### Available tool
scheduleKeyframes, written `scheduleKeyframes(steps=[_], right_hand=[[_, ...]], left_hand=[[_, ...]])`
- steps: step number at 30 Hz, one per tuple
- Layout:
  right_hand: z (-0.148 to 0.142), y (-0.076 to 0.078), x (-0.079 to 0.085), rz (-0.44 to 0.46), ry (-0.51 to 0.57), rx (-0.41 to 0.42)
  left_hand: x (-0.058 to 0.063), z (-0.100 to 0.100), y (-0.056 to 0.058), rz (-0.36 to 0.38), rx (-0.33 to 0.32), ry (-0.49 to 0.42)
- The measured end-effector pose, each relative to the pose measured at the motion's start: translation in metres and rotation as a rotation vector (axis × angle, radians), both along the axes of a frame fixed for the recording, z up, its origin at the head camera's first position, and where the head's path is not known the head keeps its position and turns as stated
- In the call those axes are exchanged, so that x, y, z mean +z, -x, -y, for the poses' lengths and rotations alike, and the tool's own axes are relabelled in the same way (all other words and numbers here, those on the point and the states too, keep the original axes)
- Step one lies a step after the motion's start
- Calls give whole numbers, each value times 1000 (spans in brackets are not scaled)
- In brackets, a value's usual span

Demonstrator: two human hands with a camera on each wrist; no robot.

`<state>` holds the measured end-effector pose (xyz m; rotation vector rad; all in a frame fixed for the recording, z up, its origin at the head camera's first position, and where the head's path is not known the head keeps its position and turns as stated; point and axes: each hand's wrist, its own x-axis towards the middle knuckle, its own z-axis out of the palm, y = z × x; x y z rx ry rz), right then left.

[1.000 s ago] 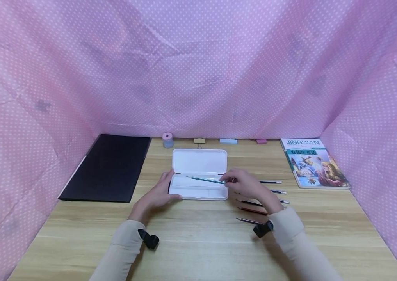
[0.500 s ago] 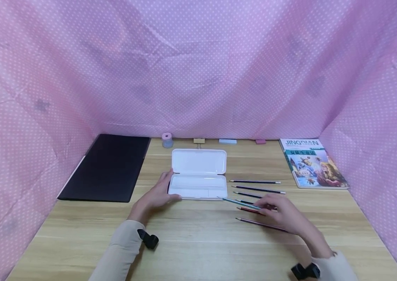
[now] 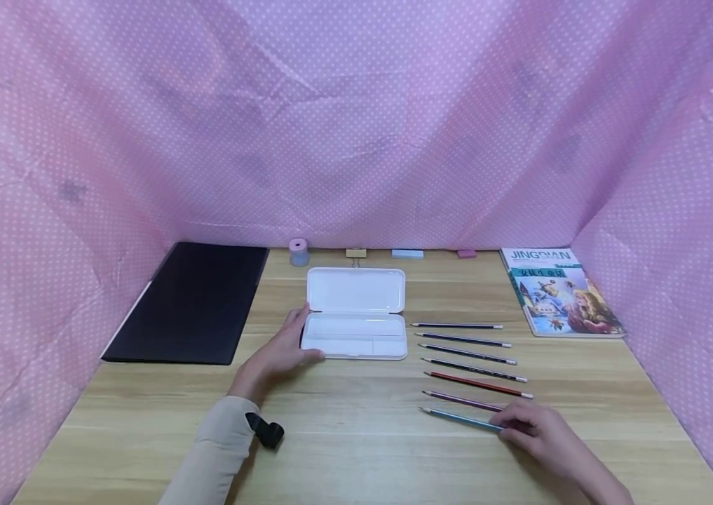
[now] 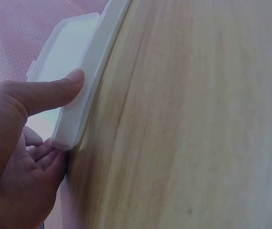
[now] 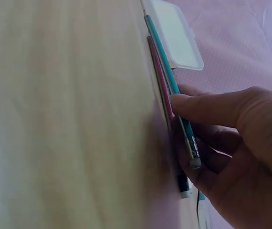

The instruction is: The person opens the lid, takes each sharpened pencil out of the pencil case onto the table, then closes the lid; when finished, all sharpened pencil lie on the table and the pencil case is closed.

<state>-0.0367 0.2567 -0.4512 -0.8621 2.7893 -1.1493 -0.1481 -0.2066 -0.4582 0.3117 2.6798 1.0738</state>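
A white pencil case (image 3: pixel 345 346) lies with its lid (image 3: pixel 356 290) raised, and its compartments hold nothing. My left hand (image 3: pixel 275 354) holds the case's left end; in the left wrist view the thumb presses on the front wall and the fingers curl under the corner. With thumb and fingers my right hand (image 3: pixel 539 433) pinches a teal pencil (image 3: pixel 460 419) near its eraser end, close over the table. Just beyond it lies a purple pencil (image 3: pixel 462 401), partly covered by the right hand. Past that are a red pencil (image 3: pixel 476 384) and several dark pencils (image 3: pixel 466 349) in a row.
At left lies a black folder (image 3: pixel 188 305). Along the back edge stand a pink-topped round container (image 3: pixel 299 253), a binder clip (image 3: pixel 356 253), a pale blue block (image 3: pixel 407 254) and a pink eraser (image 3: pixel 466 254). A book (image 3: pixel 561 294) lies back right; pink dotted cloth surrounds the table.
My right hand has carried the teal pencil from above the pencil case rightward and toward me, to the near end of the pencil row. My left hand has stayed on the case.
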Motion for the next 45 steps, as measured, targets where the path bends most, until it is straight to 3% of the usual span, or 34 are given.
scheduleKeyframes(steps=[10,18,24,29,37,42,45], right_hand=[[0,-9,-6,-4,1,-102],[1,-11,-11,-55,-16,-180],[1,-12,-12,-44,-32,-199],[4,-10,-4,-101,-37,-193],[29,27,32,-51,-101,-118],[66,54,52,-126,-117,9],[90,68,58,-106,-118,65]], left_hand=[[0,1,-1,-4,-2,-5],[1,0,0,-20,-16,-16],[-1,0,1,-25,-16,-7],[-4,1,0,-26,-20,1],[0,1,-1,-2,-1,-2],[1,0,-1,2,3,-1],[0,1,-1,2,4,2]])
